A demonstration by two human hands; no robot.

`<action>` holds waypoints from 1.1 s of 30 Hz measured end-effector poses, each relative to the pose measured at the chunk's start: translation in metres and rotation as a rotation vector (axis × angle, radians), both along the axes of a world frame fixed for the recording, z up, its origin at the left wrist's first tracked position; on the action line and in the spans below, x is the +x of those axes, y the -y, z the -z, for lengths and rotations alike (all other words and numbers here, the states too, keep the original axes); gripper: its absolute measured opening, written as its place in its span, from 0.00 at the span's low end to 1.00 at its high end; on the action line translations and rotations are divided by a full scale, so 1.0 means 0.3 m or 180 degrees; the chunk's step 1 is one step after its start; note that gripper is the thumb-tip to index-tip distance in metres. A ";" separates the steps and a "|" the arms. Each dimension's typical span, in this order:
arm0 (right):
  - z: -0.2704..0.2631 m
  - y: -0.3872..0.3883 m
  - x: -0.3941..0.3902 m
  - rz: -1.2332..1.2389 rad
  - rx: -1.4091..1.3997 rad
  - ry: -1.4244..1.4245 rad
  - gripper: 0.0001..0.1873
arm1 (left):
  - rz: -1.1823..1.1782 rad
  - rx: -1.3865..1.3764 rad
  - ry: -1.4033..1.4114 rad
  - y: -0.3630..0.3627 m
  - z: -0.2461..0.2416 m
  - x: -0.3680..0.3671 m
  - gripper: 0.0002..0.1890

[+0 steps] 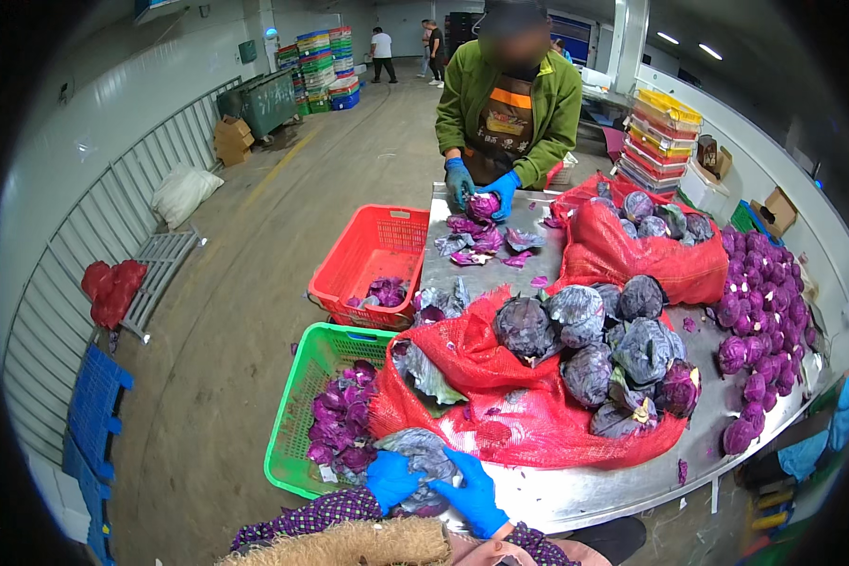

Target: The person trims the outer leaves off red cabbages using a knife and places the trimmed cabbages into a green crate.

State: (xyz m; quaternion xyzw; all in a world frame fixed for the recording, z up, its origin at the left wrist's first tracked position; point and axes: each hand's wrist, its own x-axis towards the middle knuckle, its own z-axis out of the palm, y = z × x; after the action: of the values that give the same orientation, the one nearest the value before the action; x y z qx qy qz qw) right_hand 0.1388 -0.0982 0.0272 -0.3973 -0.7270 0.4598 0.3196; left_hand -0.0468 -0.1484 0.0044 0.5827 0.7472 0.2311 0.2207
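Observation:
At the near left corner of the metal table (538, 495), both my hands wear blue gloves. Between them is a red cabbage (417, 453) with dull grey-purple outer leaves. My left hand (394, 481) grips its left side, and my right hand (470, 488) is on its right side with thumb and fingers spread around it. Left of my hands stands a green plastic crate (283, 424) with purple cabbage leaves (344, 414) inside. Just beyond my hands lies an opened red mesh sack (516, 431), with several untrimmed red cabbages (584, 375) on it.
Across the table a co-worker (509, 120) in blue gloves holds a cabbage (482, 205) above loose leaves (477, 240). A red crate (368, 247) stands at the table's left. Another filled red sack (644, 262) lies farther back. Bright purple cabbages (764, 304) are heaped along the right.

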 end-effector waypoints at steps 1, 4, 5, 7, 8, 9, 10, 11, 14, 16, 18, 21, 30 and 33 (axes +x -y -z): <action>0.001 -0.011 0.000 -0.0065 -0.0020 0.0038 0.33 | -0.0064 -0.0146 -0.0099 0.001 0.016 -0.005 0.23; 0.042 -0.060 -0.008 0.0045 0.0313 -0.0192 0.23 | -0.0267 -0.0474 -0.0201 -0.031 0.005 -0.010 0.28; 0.084 -0.092 -0.009 0.0186 0.0132 0.0004 0.21 | -0.0327 -0.0412 -0.0207 -0.036 -0.013 0.002 0.29; 0.110 -0.145 -0.036 0.0426 -0.0238 0.0333 0.16 | -0.0493 -0.0294 -0.0283 -0.024 -0.068 0.022 0.32; 0.099 -0.155 -0.071 0.0386 -0.0396 0.0038 0.13 | -0.0607 0.0131 -0.0489 -0.010 -0.055 0.027 0.35; 0.122 -0.181 -0.093 0.0344 -0.0222 0.0447 0.14 | -0.0597 0.0265 -0.0101 -0.021 -0.050 0.021 0.35; 0.168 -0.226 -0.104 0.0327 -0.0055 0.0874 0.15 | -0.0560 0.0389 0.0308 -0.042 -0.058 0.023 0.35; 0.258 -0.291 -0.103 0.0336 -0.0260 0.0570 0.19 | -0.0500 0.0461 0.0740 -0.059 -0.068 0.042 0.36; 0.229 -0.366 -0.072 0.0165 -0.2184 0.0026 0.18 | -0.0406 0.0019 0.0161 0.002 -0.087 0.024 0.33; 0.131 -0.343 -0.081 -0.0038 -0.1333 0.1198 0.23 | -0.0356 0.0601 0.0564 0.035 -0.054 -0.009 0.30; 0.118 -0.330 -0.018 -0.0046 -0.0828 0.0392 0.32 | -0.0415 0.0590 0.0880 0.050 -0.014 -0.004 0.27; -0.172 -0.192 -0.017 0.0491 0.0677 -0.0194 0.25 | -0.0351 0.0183 0.0815 0.052 -0.125 0.025 0.32; 0.044 0.063 0.106 -0.0127 0.0159 0.1139 0.16 | -0.0615 0.0298 0.2555 -0.026 -0.077 -0.056 0.34; 0.052 0.075 0.082 -0.0138 0.0072 0.1109 0.13 | -0.0636 0.0321 0.2592 -0.029 -0.072 -0.074 0.34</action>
State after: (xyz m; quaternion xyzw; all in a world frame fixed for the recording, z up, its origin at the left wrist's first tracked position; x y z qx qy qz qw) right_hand 0.1632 -0.1206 0.0115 -0.4516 -0.7850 0.3825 0.1833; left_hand -0.0690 -0.1397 0.0261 0.3786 0.6396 0.4990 0.4457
